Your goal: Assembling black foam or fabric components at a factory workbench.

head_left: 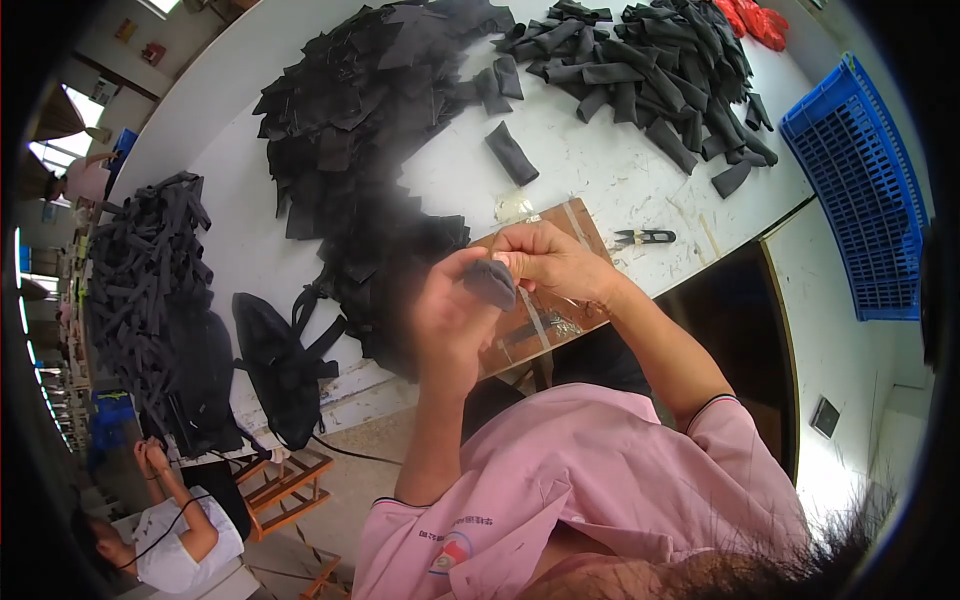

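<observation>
Over a brown wooden board (585, 225) at the table's near edge, both my hands are on a small dark grey fabric tube (490, 286). My left hand (448, 310), partly smeared by motion, has its fingers closed round the lower left side of the piece. My right hand (548, 262) pinches its upper edge between thumb and fingertips. Just right of the board lies a pair of black-handled thread snips (645, 237). One more fabric tube (512, 154) rests alone on the white table beyond my hands.
A large heap of flat black fabric pieces (350, 110) spreads left of my hands. Rolled tubes (650, 70) are piled at the far right, near a red plastic bag (752, 22) and blue crate (860, 190). A black bag (280, 370) and a seated co-worker (185, 540) are left.
</observation>
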The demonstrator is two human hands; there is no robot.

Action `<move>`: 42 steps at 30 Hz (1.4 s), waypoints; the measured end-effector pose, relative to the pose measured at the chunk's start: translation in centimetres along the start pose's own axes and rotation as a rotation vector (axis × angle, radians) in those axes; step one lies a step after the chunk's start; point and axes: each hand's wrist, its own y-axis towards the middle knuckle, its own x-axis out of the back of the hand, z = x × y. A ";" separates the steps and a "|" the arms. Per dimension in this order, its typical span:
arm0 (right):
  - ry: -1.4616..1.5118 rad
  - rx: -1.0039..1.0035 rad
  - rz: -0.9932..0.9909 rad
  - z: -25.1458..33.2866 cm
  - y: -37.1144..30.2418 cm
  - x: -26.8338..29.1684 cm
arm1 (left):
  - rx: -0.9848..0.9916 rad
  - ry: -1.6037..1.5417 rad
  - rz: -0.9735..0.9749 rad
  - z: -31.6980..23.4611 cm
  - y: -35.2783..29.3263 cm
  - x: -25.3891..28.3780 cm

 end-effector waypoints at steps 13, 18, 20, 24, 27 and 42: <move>-1.235 0.646 -0.345 4.2 -2.3 -3.1 | -0.330 -0.022 -0.113 -0.7 0.1 0.4; -1.320 0.524 -0.250 0.9 -2.2 -2.2 | -0.291 0.041 -0.085 0.9 0.5 1.1; -1.258 0.489 -0.310 0.5 -2.1 -2.3 | -0.193 -0.149 -0.042 1.3 1.0 0.5; -1.154 0.563 -0.305 1.0 -2.0 -1.9 | -0.279 0.067 0.193 -1.0 2.5 -0.3; -0.725 0.528 -0.276 -2.2 -1.9 -1.5 | -0.113 0.365 0.206 -1.0 2.4 -0.7; -0.859 0.596 -0.334 -3.7 -1.5 -1.1 | -0.282 0.554 0.096 0.0 2.1 -0.4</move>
